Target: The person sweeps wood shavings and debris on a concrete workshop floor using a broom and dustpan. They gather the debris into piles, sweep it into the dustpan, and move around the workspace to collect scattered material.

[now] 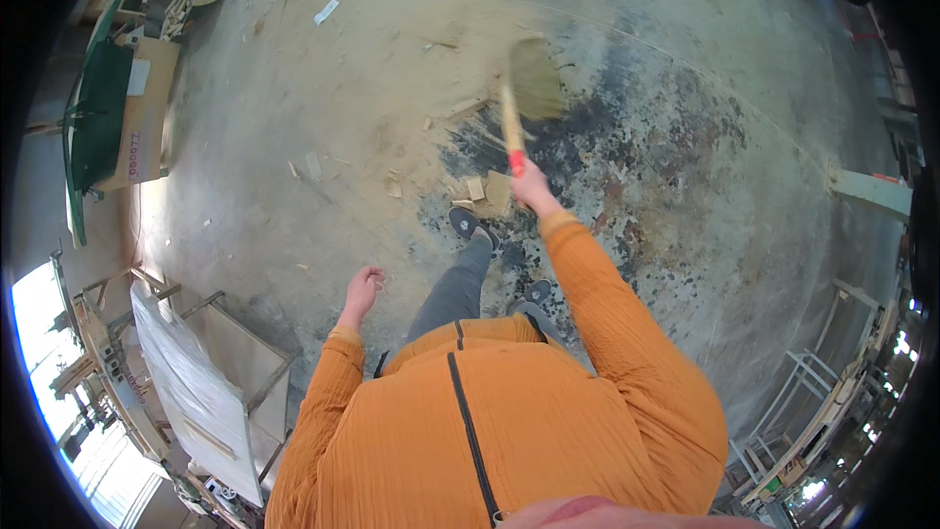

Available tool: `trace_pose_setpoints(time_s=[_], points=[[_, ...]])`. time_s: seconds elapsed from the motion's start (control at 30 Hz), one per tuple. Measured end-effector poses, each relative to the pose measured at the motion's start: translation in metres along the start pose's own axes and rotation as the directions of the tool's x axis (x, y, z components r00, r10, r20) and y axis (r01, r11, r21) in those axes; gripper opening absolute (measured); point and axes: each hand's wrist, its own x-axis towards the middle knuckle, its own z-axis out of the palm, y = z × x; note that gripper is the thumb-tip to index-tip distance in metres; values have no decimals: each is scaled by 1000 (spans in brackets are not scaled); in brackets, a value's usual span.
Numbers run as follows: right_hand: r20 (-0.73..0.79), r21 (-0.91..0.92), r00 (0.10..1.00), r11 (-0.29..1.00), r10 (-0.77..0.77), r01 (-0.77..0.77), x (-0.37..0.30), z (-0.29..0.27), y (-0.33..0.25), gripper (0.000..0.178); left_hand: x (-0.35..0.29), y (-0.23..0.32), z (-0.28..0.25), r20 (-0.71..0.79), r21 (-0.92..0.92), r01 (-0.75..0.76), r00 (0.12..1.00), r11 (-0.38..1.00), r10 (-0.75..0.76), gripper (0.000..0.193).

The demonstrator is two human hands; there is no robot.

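Note:
My right hand (532, 187) is closed round the pale handle of a hand broom (535, 80), near a red band. The broom's straw head is blurred by motion, over the floor ahead and slightly right of me. Sawdust and wood scraps (475, 188) lie just left of the broom and by my foot. My left hand (364, 290) hangs at my left side, holding nothing, its fingers loosely bent.
The concrete floor (685, 235) has a dark stained patch ahead and right. Sawdust spreads to the far left. A cardboard box (152, 118) stands beside a green panel (101, 118) at left. Nearer are plastic-wrapped boards (191, 362). A metal frame (798, 382) stands at right.

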Motion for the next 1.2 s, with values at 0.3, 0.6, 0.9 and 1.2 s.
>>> trace_pose_setpoints(time_s=[0.3,0.6,0.9,1.2], points=[[355,368,890,918,-287,149,24,-20,-146,55,37,28,-33,59,22,-50,997,998,49,32],[-157,-583,959,806,-237,104,-48,-232,-81,65,76,80,-33,26,-67,-110,993,992,112,30],[-136,192,970,966,203,-175,193,-272,-130,9,76,145,-7,-116,-224,67,989,972,-94,29],[494,-165,862,961,-115,223,286,-75,-294,35,76,255,51,-62,-267,112,989,957,-133,29]])
